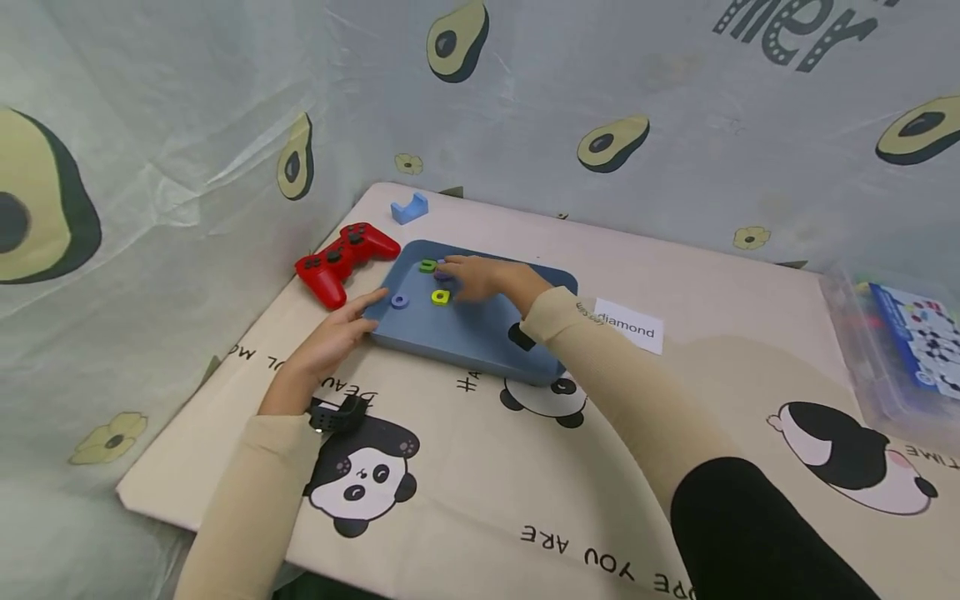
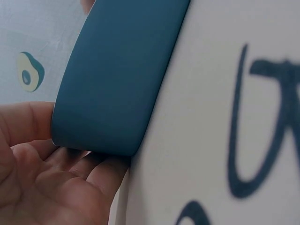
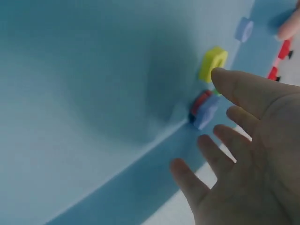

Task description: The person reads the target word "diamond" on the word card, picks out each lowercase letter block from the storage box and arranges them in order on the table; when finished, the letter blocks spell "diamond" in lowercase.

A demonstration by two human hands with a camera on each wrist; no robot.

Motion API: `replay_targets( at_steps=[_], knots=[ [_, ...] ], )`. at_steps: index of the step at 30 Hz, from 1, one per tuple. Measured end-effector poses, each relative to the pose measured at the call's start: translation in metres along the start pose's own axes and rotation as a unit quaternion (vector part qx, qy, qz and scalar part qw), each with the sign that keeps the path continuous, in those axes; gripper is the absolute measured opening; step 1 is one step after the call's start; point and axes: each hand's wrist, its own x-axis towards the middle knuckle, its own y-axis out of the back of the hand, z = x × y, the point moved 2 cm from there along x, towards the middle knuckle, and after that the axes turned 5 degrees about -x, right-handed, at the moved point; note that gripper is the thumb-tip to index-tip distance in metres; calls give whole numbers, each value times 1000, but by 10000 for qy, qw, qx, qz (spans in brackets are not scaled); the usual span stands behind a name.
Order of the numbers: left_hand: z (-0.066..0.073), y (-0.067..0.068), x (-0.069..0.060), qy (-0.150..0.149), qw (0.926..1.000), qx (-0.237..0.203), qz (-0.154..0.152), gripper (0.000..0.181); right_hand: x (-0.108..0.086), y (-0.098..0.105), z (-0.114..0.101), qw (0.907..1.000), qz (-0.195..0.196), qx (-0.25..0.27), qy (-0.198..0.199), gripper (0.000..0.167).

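Right hand (image 1: 480,277), its fingers spread wide and holding nothing that shows, reaches over a blue-grey tray (image 1: 457,356) whose near-left corner is gripped by a person's left hand (image 1: 330,342). Small colored pieces lie in the tray about the right hand: a yellow piece (image 1: 440,297) just beside the fingers on the person's side, a green piece (image 1: 427,266) just past the fingertips, a blue piece (image 3: 206,112) and a red piece (image 3: 200,101) close together near the fingers, and a purple ring (image 1: 399,301) farther left, near the left hand. Whether any fingertip touches a piece cannot be told. Reaching in among the pieces appears to be the step in hand; the next move seems to call for thumb and finger narrowing on one piece while the left hand steadies the tray. Well to the right hand's right stands a clear plastic box (image 1: 873,367) with a blue printed booklet (image 1: 918,337), in or on it.
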Motion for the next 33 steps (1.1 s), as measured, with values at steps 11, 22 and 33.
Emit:
replay_targets(
  at_steps=[11,22,33],
  knots=[
    [4,0,0,-68,9999,138,66,54,-13,-4,-1,9993,-228,-172,-249,67],
    [-1,-1,0,87,9999,59,53,55,-31,-11,-2,9960,-124,490,734,56],
    [0,-2,0,94,9999,38,49,55,-19,-18,-23,9965,-184,-168,804,70]
  ],
)
